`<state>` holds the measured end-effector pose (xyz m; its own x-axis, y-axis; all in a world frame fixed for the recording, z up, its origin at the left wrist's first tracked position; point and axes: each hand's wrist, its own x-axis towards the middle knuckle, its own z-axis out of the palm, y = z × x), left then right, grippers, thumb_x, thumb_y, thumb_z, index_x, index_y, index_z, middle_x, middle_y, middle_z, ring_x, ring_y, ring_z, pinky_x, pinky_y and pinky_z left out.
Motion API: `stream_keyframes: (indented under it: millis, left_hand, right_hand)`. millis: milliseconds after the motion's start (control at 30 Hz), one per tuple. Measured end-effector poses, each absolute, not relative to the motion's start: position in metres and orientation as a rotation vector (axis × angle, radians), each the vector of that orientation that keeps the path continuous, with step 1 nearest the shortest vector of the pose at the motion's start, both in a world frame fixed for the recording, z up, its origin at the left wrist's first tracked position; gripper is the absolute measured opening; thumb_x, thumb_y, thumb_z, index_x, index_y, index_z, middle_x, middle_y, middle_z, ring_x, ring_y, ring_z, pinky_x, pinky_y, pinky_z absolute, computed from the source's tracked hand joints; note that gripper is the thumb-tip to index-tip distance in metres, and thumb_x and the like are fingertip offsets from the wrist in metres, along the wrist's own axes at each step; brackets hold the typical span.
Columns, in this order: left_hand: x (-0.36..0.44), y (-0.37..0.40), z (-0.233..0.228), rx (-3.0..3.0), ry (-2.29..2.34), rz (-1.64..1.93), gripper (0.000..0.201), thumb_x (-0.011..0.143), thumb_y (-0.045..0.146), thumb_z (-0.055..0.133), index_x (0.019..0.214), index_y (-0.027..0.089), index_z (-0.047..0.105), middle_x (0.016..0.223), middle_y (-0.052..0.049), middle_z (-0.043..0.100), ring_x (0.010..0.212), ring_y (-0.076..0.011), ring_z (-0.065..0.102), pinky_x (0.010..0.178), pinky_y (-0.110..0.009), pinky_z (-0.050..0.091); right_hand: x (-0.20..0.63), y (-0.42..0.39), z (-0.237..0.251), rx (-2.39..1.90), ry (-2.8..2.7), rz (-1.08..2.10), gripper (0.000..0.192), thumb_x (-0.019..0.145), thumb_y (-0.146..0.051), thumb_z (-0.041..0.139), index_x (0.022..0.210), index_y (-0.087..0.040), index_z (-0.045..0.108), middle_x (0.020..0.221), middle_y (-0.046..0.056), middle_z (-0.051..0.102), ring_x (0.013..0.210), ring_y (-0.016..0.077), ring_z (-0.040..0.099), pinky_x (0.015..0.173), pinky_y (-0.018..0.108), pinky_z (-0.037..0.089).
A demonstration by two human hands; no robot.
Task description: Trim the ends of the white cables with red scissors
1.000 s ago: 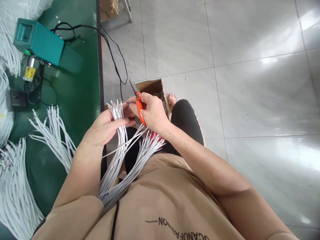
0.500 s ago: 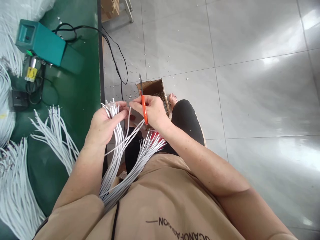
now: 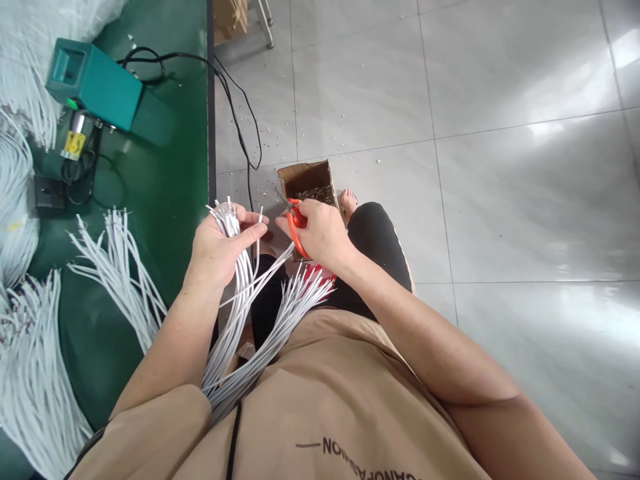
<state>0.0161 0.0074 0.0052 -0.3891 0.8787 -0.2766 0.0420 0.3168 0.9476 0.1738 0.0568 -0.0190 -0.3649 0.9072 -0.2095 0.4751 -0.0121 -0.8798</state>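
Note:
My left hand is closed round a bundle of white wires, their cut ends sticking up above the fingers. One single wire stands apart between its thumb and fingertips. To the right, a short gap away, my right hand grips a pair of orange-handled cutters, the dark tip pointing up and left. A few wires run up to just below the cutters; whether the right fingers hold them is hidden. Another bunch of white wires lies across my lap.
Below the hands an open cardboard box holds small scraps, with more scraps on the tiled floor. At left, a green table carries a teal device with black cables and several wire bundles.
My right hand has drawn slightly right and down, away from the left fingers. The cutters have turned from upright to tilted left. The single wire now stands at the left fingertips alone.

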Motion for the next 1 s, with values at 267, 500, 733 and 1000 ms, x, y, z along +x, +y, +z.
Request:
stream_keyframes:
  millis: [267,500,733,1000]
  left_hand:
    - [0.013,0.007,-0.002,0.981,1.818,1.189,0.036,0.052,0.018,0.085,0.073,0.021,0.056,0.075,0.002,0.067,0.071,-0.0159,0.065,0.073,-0.031,0.056]
    - [0.012,0.005,-0.004,1.116,1.924,1.107,0.035,0.055,0.022,0.084,0.076,0.022,0.055,0.079,0.001,0.067,0.077,-0.0184,0.067,0.077,-0.033,0.056]
    - [0.013,0.005,-0.002,1.201,1.996,1.042,0.034,0.058,0.025,0.083,0.078,0.023,0.055,0.077,0.001,0.068,0.073,-0.0188,0.066,0.073,-0.033,0.055]
    - [0.019,0.002,0.003,1.247,2.045,1.025,0.033,0.06,0.024,0.083,0.075,0.024,0.054,0.075,0.002,0.068,0.072,-0.0188,0.066,0.072,-0.033,0.053]
  right_hand:
    - [0.169,0.051,-0.019,-1.419,-2.256,1.051,0.028,0.087,-0.036,0.051,0.073,-0.015,0.063,0.079,0.007,0.066,0.073,0.0176,0.059,0.077,0.034,0.041]
    - [0.172,0.051,-0.016,-1.447,-2.3,1.063,0.031,0.089,-0.037,0.049,0.074,-0.015,0.065,0.081,0.009,0.067,0.075,0.019,0.06,0.08,0.036,0.041]
    - [0.169,0.046,-0.015,-1.439,-2.398,1.008,0.03,0.09,-0.036,0.049,0.079,-0.014,0.067,0.087,0.01,0.069,0.081,0.0218,0.063,0.082,0.037,0.041]
    - [0.169,0.042,-0.011,-1.432,-2.533,0.885,0.032,0.093,-0.031,0.044,0.086,-0.013,0.069,0.091,0.013,0.07,0.087,0.026,0.065,0.084,0.038,0.041]
